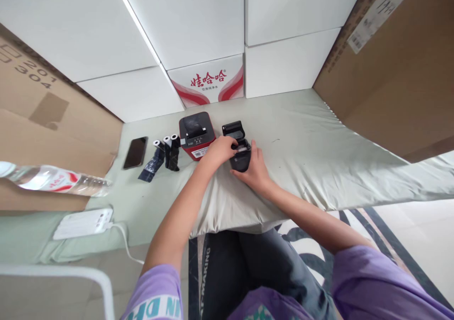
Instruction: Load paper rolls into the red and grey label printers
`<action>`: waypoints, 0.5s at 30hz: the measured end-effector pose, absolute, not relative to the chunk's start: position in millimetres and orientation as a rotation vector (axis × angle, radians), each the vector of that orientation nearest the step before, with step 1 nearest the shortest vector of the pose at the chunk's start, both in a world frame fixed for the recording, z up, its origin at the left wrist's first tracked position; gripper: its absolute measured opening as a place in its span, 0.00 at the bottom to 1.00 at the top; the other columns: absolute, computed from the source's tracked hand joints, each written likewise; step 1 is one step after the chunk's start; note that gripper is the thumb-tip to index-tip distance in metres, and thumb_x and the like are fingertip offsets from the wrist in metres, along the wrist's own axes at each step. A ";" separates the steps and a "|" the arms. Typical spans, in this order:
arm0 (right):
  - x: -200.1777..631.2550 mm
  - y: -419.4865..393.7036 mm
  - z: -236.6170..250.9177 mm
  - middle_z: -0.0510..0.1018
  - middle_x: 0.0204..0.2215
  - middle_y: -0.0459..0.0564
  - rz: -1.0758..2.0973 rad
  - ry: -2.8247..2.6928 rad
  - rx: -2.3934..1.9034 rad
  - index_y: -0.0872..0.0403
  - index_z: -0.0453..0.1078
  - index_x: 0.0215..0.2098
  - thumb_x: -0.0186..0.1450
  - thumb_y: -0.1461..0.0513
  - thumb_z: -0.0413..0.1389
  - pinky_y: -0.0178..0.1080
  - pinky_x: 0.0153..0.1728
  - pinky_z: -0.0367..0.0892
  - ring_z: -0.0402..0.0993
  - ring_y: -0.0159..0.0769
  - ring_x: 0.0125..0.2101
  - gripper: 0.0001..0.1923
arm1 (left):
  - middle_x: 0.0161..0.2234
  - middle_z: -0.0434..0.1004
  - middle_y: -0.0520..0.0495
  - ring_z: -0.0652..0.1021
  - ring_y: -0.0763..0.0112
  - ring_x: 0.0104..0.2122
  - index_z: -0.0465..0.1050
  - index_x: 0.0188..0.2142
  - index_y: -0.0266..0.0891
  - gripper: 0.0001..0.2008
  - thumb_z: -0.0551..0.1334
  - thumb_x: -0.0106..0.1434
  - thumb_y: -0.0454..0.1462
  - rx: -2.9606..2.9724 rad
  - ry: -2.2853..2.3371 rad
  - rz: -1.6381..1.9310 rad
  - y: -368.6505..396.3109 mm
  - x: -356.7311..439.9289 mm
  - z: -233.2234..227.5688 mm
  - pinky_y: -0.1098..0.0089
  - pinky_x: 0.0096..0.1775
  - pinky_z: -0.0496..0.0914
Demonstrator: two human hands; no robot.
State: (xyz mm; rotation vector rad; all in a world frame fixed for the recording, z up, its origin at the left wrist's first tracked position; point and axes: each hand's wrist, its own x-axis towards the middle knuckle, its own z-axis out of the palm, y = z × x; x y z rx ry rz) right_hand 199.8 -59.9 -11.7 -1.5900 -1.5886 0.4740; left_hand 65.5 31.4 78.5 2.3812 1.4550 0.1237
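A small black portable printer (241,161) stands on the cloth-covered surface with its lid (233,129) flipped up. My right hand (256,171) grips its right side and front, thumb near the bottom and fingers along the edge. At the opening, my left hand (223,149) has its fingers bent together inside the compartment; what they hold, if anything, is hidden. Just left of it sits a red and black label printer (197,133). Several rolls of thermal paper (167,142), partly in dark wrapping, lie farther left.
A phone (135,152) lies left of the rolls. A white power bank (83,223) with a cable rests at the near left, below a water bottle (53,180). White cartons (209,81) line the back; brown cardboard boxes (400,83) flank both sides.
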 end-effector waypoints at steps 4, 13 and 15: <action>199.7 -59.0 -11.0 0.65 0.61 0.67 0.479 -1.586 -1.592 0.53 0.32 0.77 0.53 0.48 0.71 0.67 0.60 0.66 0.64 0.66 0.63 0.69 | 0.45 0.84 0.29 0.84 0.45 0.47 0.84 0.47 0.38 0.15 0.65 0.62 0.31 2.461 1.668 -0.141 32.9 84.7 85.6 0.54 0.49 0.76; 201.4 -58.9 -5.7 0.64 0.62 0.69 0.542 -1.551 -1.593 0.56 0.31 0.77 0.52 0.49 0.71 0.65 0.62 0.65 0.61 0.66 0.65 0.70 | 0.39 0.84 0.31 0.83 0.43 0.44 0.83 0.38 0.37 0.09 0.70 0.56 0.33 2.507 1.657 -0.158 40.7 94.9 98.5 0.54 0.48 0.75; 202.1 -59.1 -5.8 0.63 0.63 0.70 0.561 -1.549 -1.591 0.57 0.31 0.77 0.52 0.50 0.71 0.65 0.63 0.64 0.60 0.66 0.66 0.70 | 0.39 0.83 0.33 0.83 0.44 0.44 0.82 0.36 0.38 0.08 0.71 0.56 0.37 2.509 1.641 -0.062 35.0 88.0 107.8 0.54 0.48 0.74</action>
